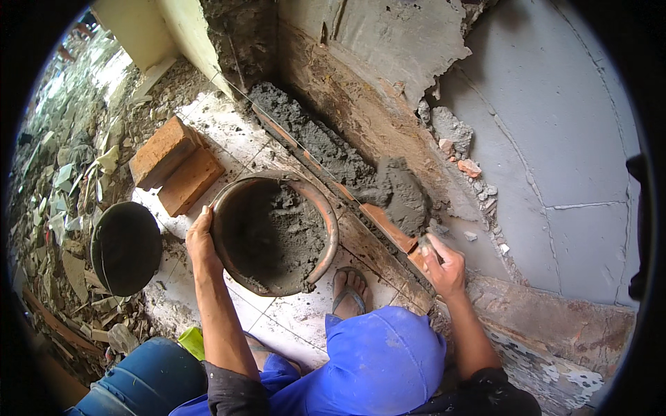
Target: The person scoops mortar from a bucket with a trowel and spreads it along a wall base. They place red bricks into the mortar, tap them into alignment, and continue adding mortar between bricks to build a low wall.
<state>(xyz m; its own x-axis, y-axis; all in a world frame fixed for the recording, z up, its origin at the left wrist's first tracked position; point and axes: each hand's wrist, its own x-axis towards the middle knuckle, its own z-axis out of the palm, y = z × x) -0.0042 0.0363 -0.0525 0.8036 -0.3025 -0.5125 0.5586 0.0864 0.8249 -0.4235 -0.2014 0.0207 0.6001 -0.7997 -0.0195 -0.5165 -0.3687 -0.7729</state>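
Observation:
A round tub [223, 260] of grey mortar [284, 243] stands tilted on the white tiles in front of me. My left hand [201, 239] grips its rim on the left side. Along the wall runs a low brick course [387, 227] with wet mortar [333, 152] heaped behind it. My right hand [444, 265] is closed at the near end of this course, fingers curled beside the bricks and the mortar. What it holds, if anything, is hidden. A thin string [298, 144] stretches along the course.
Two loose bricks [166, 163] lie left of the tub, above a dark round bucket [126, 248]. Rubble [62, 187] covers the far left. A blue barrel [149, 381] stands lower left. My sandalled foot [349, 291] and blue-clad knee [385, 353] are close to the course.

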